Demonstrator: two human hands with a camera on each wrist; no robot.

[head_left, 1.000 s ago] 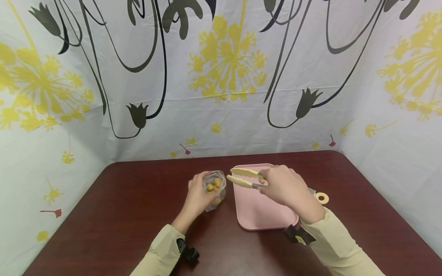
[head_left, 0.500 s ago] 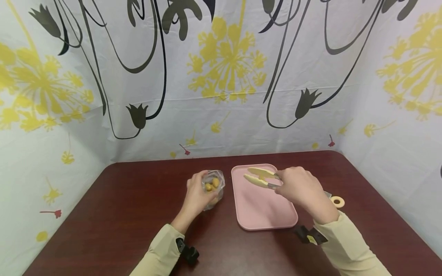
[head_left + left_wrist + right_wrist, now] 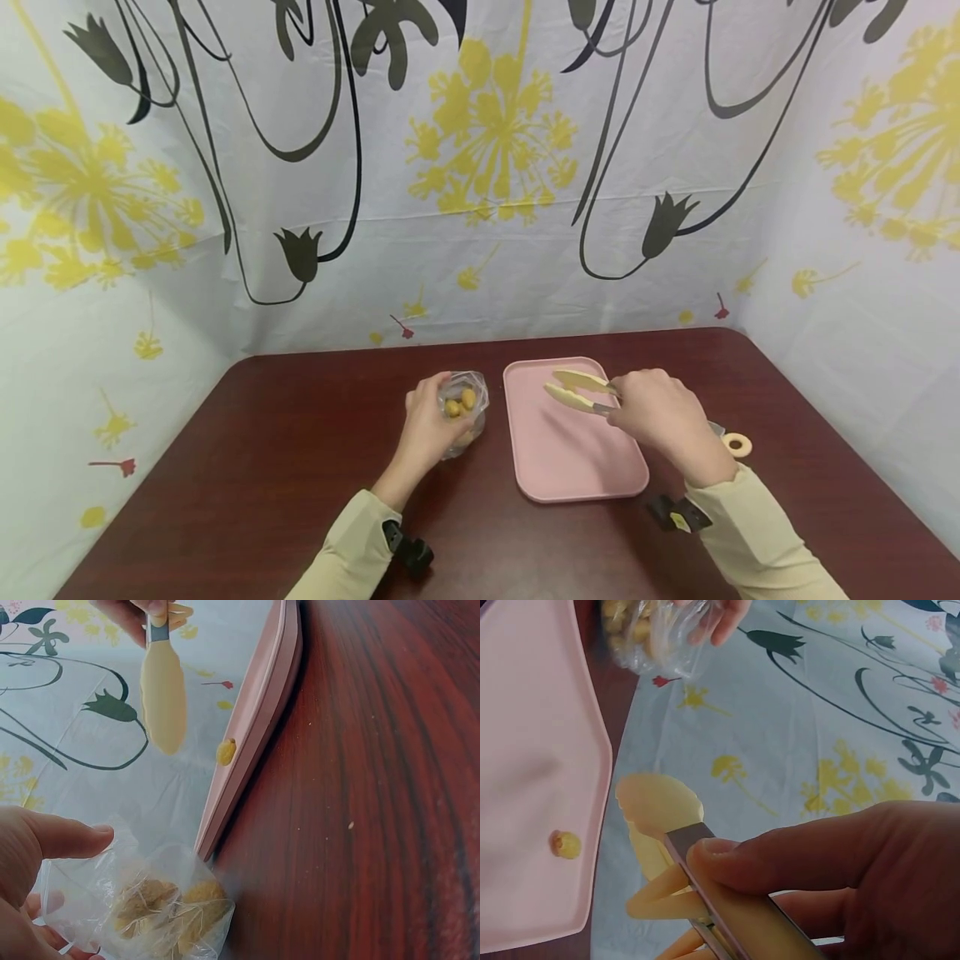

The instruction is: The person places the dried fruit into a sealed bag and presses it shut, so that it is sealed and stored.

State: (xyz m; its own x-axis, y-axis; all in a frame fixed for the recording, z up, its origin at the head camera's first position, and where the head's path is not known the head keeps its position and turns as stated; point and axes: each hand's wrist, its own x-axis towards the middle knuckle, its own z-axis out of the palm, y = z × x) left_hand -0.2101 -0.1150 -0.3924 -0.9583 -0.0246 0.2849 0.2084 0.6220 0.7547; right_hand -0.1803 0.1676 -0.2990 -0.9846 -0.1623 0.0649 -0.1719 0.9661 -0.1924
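My left hand (image 3: 427, 429) holds a clear plastic bag (image 3: 465, 440) left of the pink tray (image 3: 577, 471). Several yellow-brown roundish pieces (image 3: 460, 405), like peeled chestnuts, show inside it. My right hand (image 3: 663, 421) grips a pair of tongs (image 3: 573, 398) with cream tips and metal arms, held above the tray's far part. The tips stand apart, and I see nothing between them. One yellow piece (image 3: 567, 844) lies on the tray near its far edge, seen in the right wrist view. The left wrist view also has this piece (image 3: 226, 752); in the head view the tongs mostly cover it.
The dark red-brown table (image 3: 315, 467) bears the tray and bag. Small pale crumbs (image 3: 351, 825) lie on the wood beside the tray. A patterned cloth (image 3: 495, 283) hangs behind and at both sides. The tongs' ring end (image 3: 737, 445) sticks out beyond my right wrist.
My right hand and the tongs have moved right, from near the bag to over the tray, then slightly further right. The left hand and bag have stayed nearly still.
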